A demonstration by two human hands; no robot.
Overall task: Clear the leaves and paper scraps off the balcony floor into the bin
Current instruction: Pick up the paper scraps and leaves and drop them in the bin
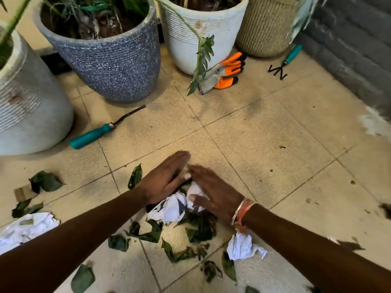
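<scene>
Nearest the camera, dark green leaves (151,231) are lying scattered over the tiled floor (264,134), one single leaf (82,279) sitting by the bottom edge. A crumpled paper scrap (243,247) is lying just under the right wrist, where bangles (243,210) are showing, and a larger paper sheet (25,227) is lying flat at the far left beside the left forearm.

A little further out, both hands are meeting over a small heap. The left hand (164,177) is lying with its fingers stretched out straight, gripping nothing, its palm side pressing against a ball of white paper (173,208). The right hand (213,191) (somewhat blurred) is also lying flat-fingered and wide, its thumb touching the same paper from the other side. The paper is sitting between the two palms on the floor, with leaves bunching just below it. To the left, more leaves (45,182) are lying near a brown card piece (24,192).

Beyond the hands, a teal-handled tool (99,132) is lying on the tiles beside a pale pot (27,111). Further back, a blue-grey pot (112,60), a white ribbed pot (196,39) and a woven pot (266,26) are standing in a row. Orange gloves (228,70) are lying at the white pot's foot, and a small hand rake (285,60) is lying near the grey wall (355,60).
</scene>
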